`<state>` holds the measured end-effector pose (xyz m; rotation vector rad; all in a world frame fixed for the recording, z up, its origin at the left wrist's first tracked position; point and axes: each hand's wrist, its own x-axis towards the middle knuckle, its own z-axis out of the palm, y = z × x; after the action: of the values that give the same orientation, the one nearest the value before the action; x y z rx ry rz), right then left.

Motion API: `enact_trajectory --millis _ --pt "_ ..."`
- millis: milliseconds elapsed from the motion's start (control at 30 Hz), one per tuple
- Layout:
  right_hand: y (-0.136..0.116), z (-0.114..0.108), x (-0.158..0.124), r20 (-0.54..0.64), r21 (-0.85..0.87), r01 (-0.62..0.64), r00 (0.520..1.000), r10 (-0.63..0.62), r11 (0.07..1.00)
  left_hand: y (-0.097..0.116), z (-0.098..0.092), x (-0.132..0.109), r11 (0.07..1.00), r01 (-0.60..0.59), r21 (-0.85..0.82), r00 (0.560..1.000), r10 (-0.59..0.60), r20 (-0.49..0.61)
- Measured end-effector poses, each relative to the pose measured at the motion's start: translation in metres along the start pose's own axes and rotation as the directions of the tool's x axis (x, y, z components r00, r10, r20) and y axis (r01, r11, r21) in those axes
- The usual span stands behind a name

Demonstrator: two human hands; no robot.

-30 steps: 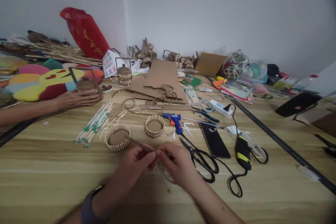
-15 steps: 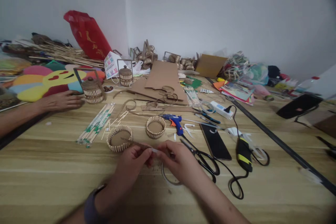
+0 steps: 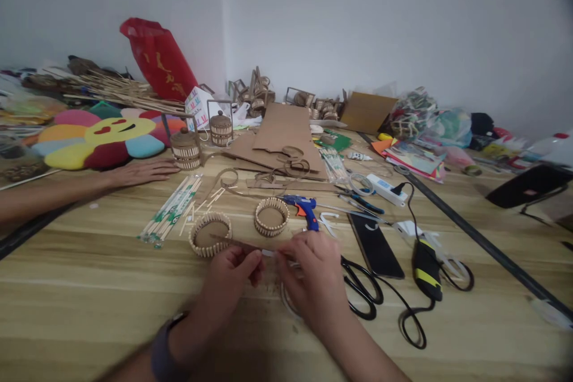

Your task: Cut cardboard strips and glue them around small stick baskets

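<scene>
My left hand (image 3: pixel 230 283) pinches a thin brown strip (image 3: pixel 242 244) between thumb and fingers. A small white piece (image 3: pixel 268 253) sits on the strip between my two hands. Closed at the strip's right end, my right hand (image 3: pixel 316 277) has its fingertips by the white piece. Just beyond lie two rings of short wooden sticks, a left ring (image 3: pixel 191 239) and a right ring (image 3: pixel 271 231). A blue hot glue gun (image 3: pixel 308 210) rests past my right hand, partly covered by it. Black-handled scissors (image 3: pixel 378 292) lie to the right, blades hidden.
Another person's hand (image 3: pixel 145 173) lies on the table by a small stick bucket (image 3: pixel 185 152). Packs of sticks (image 3: pixel 172 209) are at left. A phone (image 3: pixel 376 245), a corded black-yellow tool (image 3: pixel 427 268) and a power strip (image 3: pixel 385 190) stand right; cardboard (image 3: pixel 284 125) lies behind.
My right hand has turned and shifted along the strip, now covering the scissor blades. The other person's hand has flattened on the table. The whole view has swung slightly left.
</scene>
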<state>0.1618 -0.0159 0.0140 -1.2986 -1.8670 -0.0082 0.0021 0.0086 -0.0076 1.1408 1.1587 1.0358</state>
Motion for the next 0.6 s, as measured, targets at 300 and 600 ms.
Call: enact_trajectory --millis 300,600 --pt "0.001 0.013 -0.01 0.043 -0.08 -0.02 0.999 0.024 0.997 0.004 0.006 -0.004 1.0 0.005 0.005 0.998 -0.006 0.061" --pt "0.002 0.011 -0.011 0.102 -0.006 -0.127 0.987 0.126 0.992 -0.01 0.002 -0.004 0.987 -0.1 0.129 0.989 0.085 0.118"
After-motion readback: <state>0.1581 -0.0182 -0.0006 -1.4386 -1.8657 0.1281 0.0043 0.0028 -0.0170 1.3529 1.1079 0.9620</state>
